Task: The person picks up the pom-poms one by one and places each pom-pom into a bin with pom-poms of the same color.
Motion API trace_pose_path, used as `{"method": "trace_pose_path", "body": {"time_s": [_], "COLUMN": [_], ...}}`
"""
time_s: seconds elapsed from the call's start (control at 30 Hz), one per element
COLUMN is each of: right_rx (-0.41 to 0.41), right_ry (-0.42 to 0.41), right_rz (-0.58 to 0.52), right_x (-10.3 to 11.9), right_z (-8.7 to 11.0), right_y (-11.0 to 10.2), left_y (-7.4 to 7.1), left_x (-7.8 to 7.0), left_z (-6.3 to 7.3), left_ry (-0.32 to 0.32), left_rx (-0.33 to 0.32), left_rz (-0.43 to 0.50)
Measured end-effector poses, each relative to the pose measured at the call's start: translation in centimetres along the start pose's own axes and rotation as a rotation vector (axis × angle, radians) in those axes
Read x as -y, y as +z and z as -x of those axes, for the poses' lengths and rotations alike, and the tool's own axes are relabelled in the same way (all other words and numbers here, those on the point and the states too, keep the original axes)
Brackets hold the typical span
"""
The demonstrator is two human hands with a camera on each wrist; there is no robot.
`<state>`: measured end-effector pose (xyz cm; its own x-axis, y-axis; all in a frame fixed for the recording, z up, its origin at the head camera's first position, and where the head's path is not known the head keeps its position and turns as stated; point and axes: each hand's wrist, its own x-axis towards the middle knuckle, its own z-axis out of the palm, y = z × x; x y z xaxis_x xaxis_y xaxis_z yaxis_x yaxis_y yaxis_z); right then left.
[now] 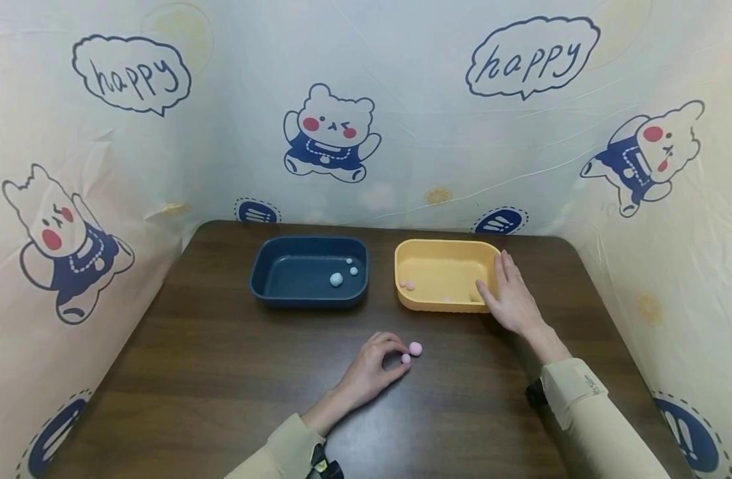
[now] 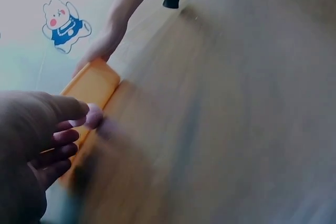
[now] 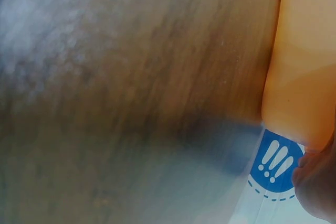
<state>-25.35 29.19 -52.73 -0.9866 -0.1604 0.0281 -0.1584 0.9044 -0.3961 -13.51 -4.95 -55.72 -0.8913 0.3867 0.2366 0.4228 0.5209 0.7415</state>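
Observation:
My left hand (image 1: 372,366) is over the table in front of the trays, its thumb and index finger pinching a small pink ball (image 1: 406,359). Right beside it on the wood lies a larger pink ball (image 1: 416,348). In the left wrist view, pink shows at the fingertips of the left hand (image 2: 42,129). My right hand (image 1: 512,296) holds the right end of a yellow tray (image 1: 446,307), thumb over the inner side and fingers along the outside. A few small pink balls (image 1: 410,286) lie inside this tray. The right wrist view shows only part of the right hand (image 3: 317,182) against the tray.
A dark blue tray (image 1: 309,303) stands left of the yellow one, holding a larger pale blue ball (image 1: 336,279) and two smaller ones. Both sit near the far edge of the brown table (image 1: 222,372). A printed cloth (image 1: 414,133) hangs behind and beside it.

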Motion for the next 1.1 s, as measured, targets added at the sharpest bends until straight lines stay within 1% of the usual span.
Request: {"method": "trace_pose_path", "body": {"time_s": [0.1,0.17,0.4,0.47,0.67,0.73,0.97,1.1], "right_rx": [-0.002,-0.005,-0.01,-0.016,-0.018,-0.016,-0.013,-0.017], "right_ry": [0.001,0.0,-0.006,-0.008,-0.008,-0.006,-0.004,-0.008], "right_rz": [0.001,0.0,0.0,0.006,0.009,0.012,0.017,0.017], "right_x": [0.0,0.0,0.3,0.3,0.3,0.3,0.4,0.5], "right_z": [0.0,0.0,-0.1,-0.1,-0.1,-0.2,-0.2,-0.3], "right_y": [0.0,0.0,0.0,0.0,0.2,0.2,0.3,0.3], "left_y": [-0.4,-1.0,-3.9,-4.4,-5.4,-5.6,-6.1,-6.3], "left_x": [0.3,0.4,0.0,0.0,0.0,0.1,0.0,-0.1], "left_z": [-0.2,-0.5,-2.0,-2.3,-2.9,-3.1,-3.6,-4.0], "left_ry": [0.038,0.043,-0.029,-0.037,-0.056,-0.064,-0.113,-0.12], "left_rx": [-0.055,-0.084,-0.143,-0.161,-0.171,-0.171,-0.181,-0.18], "left_rz": [0.013,0.02,0.082,0.099,0.131,0.136,0.201,0.201]}}
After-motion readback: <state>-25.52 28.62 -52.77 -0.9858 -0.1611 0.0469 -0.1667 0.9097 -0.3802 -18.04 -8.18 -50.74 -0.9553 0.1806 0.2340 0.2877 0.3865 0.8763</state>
